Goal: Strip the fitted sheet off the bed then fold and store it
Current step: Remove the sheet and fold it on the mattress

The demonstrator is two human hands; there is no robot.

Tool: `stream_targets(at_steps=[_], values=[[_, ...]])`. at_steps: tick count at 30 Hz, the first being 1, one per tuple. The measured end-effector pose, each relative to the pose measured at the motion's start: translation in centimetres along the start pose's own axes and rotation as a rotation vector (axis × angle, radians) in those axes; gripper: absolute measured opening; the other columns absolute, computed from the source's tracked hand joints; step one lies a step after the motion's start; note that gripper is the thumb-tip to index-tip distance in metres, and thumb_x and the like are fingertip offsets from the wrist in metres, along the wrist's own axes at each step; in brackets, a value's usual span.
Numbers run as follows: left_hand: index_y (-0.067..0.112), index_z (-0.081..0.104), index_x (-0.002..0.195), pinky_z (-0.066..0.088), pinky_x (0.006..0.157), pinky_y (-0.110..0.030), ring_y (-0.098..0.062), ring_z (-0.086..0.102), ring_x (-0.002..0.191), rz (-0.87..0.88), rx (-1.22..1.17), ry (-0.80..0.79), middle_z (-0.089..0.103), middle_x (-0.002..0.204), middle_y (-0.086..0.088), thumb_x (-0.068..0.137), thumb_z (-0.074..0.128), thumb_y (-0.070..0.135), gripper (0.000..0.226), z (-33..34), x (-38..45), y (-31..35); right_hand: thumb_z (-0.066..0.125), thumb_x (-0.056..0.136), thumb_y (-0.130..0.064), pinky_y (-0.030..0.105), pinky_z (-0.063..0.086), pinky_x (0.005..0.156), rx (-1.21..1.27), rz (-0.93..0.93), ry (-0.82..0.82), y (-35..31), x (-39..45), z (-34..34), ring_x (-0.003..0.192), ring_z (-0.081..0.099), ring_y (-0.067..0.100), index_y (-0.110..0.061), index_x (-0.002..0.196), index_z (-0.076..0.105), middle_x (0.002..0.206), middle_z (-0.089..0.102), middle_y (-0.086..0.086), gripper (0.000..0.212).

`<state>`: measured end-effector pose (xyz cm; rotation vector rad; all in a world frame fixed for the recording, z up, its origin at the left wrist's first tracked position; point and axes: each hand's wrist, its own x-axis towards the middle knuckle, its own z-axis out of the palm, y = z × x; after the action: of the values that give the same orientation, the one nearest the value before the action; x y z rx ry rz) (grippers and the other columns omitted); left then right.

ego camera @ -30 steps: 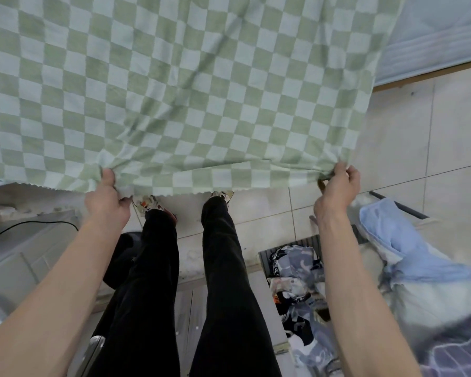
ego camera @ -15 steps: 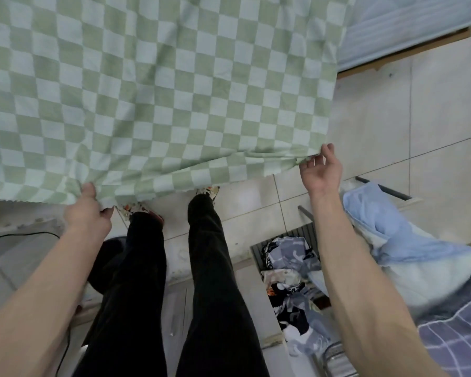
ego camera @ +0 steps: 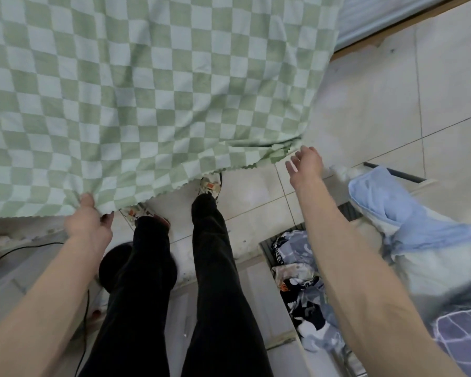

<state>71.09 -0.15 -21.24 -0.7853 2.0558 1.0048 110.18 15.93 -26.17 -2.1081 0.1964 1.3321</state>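
The green and white checked sheet (ego camera: 147,91) hangs spread in front of me and fills the upper left of the head view. My left hand (ego camera: 89,221) grips its lower edge at the left, thumb up against the cloth. Just below the sheet's lower right corner, my right hand (ego camera: 305,161) is held with fingers spread and holds nothing; the corner hangs free a little above its fingertips. My legs in black trousers stand under the sheet.
An open drawer (ego camera: 302,270) full of crumpled clothes sits at lower right. Beside it lies a pile of blue and white bedding (ego camera: 419,240). The bed's edge (ego camera: 392,20) shows at top right. A black cable (ego camera: 25,247) runs along the left floor.
My right hand has let go of the sheet's right corner and its fingers have opened. The sheet's right edge has drifted left. My left hand has sunk a little, still holding the edge.
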Motion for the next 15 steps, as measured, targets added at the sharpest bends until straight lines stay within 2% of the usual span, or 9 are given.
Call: stream_targets(at_steps=[2, 4, 6, 8, 10, 13, 15], values=[[0.023, 0.058, 0.132, 0.061, 0.08, -0.029, -0.011, 0.066, 0.108, 0.018, -0.011, -0.002, 0.068, 0.119, 0.009, 0.099, 0.066, 0.027, 0.035, 0.0, -0.7, 0.0, 0.054, 0.099, -0.018, 0.036, 0.053, 0.078, -0.239, 0.041, 0.012, 2.5, -1.3, 1.7, 0.089, 0.055, 0.022, -0.019, 0.14, 0.048, 0.11, 0.06, 0.007, 0.042], [0.023, 0.058, 0.132, 0.059, 0.085, -0.03, -0.011, 0.066, 0.11, 0.027, -0.02, -0.005, 0.068, 0.119, 0.009, 0.099, 0.067, 0.027, 0.035, -0.2, -1.6, -0.1, 0.061, 0.096, -0.035, 0.037, 0.056, 0.072, -0.425, 0.143, -0.175, 6.0, -3.8, 4.2, 0.101, 0.06, 0.023, -0.02, 0.133, 0.051, 0.122, 0.061, 0.007, 0.041], [0.021, 0.057, 0.135, 0.058, 0.084, -0.03, -0.013, 0.066, 0.113, 0.034, -0.03, -0.001, 0.069, 0.125, 0.007, 0.099, 0.066, 0.025, 0.037, -0.6, -2.5, -0.3, 0.066, 0.088, -0.057, 0.046, 0.057, 0.078, -0.495, 0.339, -0.393, 9.9, -7.0, 6.8, 0.117, 0.057, 0.031, -0.022, 0.139, 0.048, 0.137, 0.053, 0.007, 0.064], [0.021, 0.059, 0.13, 0.06, 0.08, -0.031, -0.014, 0.067, 0.113, 0.037, -0.065, -0.011, 0.07, 0.123, 0.006, 0.1, 0.066, 0.022, 0.031, -0.9, -3.3, -0.5, 0.071, 0.077, -0.07, 0.06, 0.051, 0.092, -0.39, 0.578, -0.518, 13.9, -10.2, 9.0, 0.125, 0.051, 0.039, -0.029, 0.145, 0.041, 0.14, 0.046, 0.011, 0.084], [0.022, 0.062, 0.121, 0.062, 0.077, -0.031, -0.014, 0.069, 0.111, 0.026, -0.107, -0.022, 0.072, 0.119, 0.004, 0.099, 0.066, 0.02, 0.023, -1.2, -3.9, -0.6, 0.075, 0.072, -0.071, 0.064, 0.046, 0.101, -0.194, 0.737, -0.581, 17.2, -12.7, 10.4, 0.123, 0.051, 0.041, -0.023, 0.142, 0.042, 0.136, 0.047, 0.015, 0.091], [0.018, 0.061, 0.127, 0.061, 0.071, -0.027, -0.013, 0.069, 0.109, 0.007, -0.112, -0.027, 0.072, 0.119, 0.003, 0.099, 0.066, 0.023, 0.028, -1.5, -4.6, -0.4, 0.079, 0.075, -0.061, 0.06, 0.046, 0.105, 0.202, 0.849, -0.621, 20.3, -15.0, 11.6, 0.118, 0.061, 0.038, -0.009, 0.122, 0.057, 0.123, 0.063, 0.019, 0.074], [0.017, 0.059, 0.13, 0.06, 0.066, -0.025, -0.011, 0.068, 0.106, -0.008, -0.106, -0.018, 0.071, 0.119, 0.004, 0.1, 0.065, 0.024, 0.032, -1.8, -4.7, -0.1, 0.079, 0.081, -0.05, 0.058, 0.049, 0.103, 0.406, 0.804, -0.576, 21.0, -15.5, 12.0, 0.115, 0.065, 0.036, -0.009, 0.125, 0.061, 0.121, 0.07, 0.017, 0.063]])
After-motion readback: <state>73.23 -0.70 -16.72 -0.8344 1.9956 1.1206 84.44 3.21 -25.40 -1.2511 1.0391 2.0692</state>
